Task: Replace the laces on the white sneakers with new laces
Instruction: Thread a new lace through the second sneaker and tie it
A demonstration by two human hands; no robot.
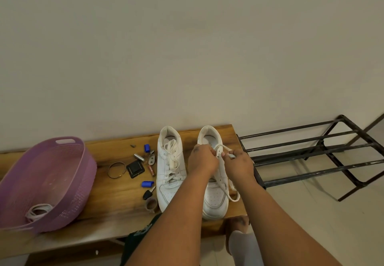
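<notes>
Two white sneakers stand side by side on a wooden bench (116, 191), toes toward me. The left sneaker (169, 170) is laced, its lace ends bunched over the tongue. Over the top eyelets of the right sneaker (215, 199) both my hands work a white lace (223, 148). My left hand (202, 159) pinches one strand with curled fingers. My right hand (239, 165) pinches the other end, and a loose loop of lace (233, 195) trails down the shoe's right side.
A purple plastic basket (68, 182) at the bench's left holds a coil of white laces (38, 210). Small items lie between basket and shoes: a bracelet (117, 170), blue caps, a battery, a key, a tape roll (151, 204). A black metal rack (315, 153) stands right of the bench.
</notes>
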